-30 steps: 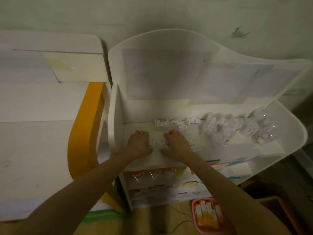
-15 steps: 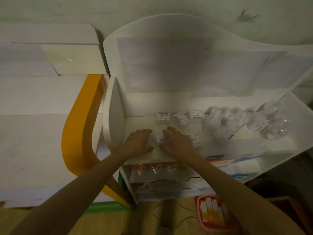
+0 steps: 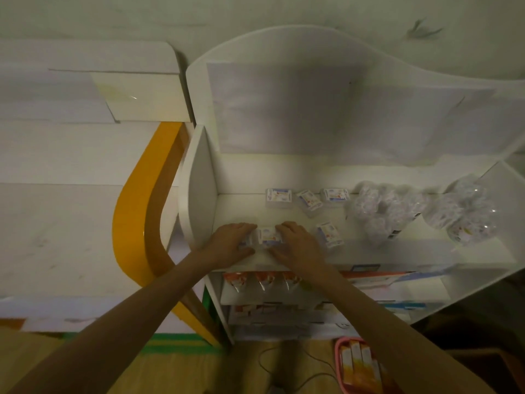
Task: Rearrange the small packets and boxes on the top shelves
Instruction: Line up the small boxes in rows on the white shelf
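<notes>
A small white box point(image 3: 268, 236) is held between the fingertips point(image 3: 279, 227) of the right hand point(image 3: 298, 245) and the curled fingers of the left hand point(image 3: 231, 241), near the front left edge of the top shelf point(image 3: 284, 216). A second packet is partly covered by the left hand. One further box point(image 3: 329, 234) is located just right of the right hand. Three boxes point(image 3: 308, 198) are lined along the back wall. Clear wrapped bundles point(image 3: 420, 214) are heaped at the right. A pink basket point(image 3: 339, 362) is seen on the floor.

Small boxes point(image 3: 278, 194) on top shelf: five visible
Hands point(image 3: 231, 242): two
Clear wrapped packets point(image 3: 377, 207): count unclear
</notes>
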`<action>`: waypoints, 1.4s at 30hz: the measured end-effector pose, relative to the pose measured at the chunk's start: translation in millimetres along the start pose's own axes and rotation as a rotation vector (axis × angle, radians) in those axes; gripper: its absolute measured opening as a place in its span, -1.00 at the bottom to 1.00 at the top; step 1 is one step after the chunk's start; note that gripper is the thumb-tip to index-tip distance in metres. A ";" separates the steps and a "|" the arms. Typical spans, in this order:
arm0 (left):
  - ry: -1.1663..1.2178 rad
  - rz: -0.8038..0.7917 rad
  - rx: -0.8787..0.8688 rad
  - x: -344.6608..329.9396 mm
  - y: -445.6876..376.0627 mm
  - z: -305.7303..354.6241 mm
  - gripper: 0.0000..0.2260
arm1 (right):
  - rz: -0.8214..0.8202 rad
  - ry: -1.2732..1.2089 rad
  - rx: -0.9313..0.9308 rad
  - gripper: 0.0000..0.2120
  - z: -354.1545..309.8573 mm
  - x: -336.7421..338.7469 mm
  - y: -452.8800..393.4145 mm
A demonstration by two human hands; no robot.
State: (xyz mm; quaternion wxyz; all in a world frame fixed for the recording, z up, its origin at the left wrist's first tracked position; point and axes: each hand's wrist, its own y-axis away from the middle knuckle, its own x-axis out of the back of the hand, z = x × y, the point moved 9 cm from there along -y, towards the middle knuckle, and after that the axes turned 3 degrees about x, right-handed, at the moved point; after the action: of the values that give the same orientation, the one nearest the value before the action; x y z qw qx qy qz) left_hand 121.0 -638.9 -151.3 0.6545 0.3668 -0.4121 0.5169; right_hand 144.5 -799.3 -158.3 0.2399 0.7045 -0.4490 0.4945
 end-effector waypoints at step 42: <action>0.018 0.258 0.062 -6.4 12.3 0.4 -0.47 | 0.051 -0.513 -0.162 -0.32 44.8 20.6 -10.5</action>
State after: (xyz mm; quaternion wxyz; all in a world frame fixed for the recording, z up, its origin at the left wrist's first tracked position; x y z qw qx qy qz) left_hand 108.1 -639.2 -156.3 0.5747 0.3262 -0.4339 0.6124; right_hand 177.4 -837.4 -156.2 0.1614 0.7738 -0.5508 0.2680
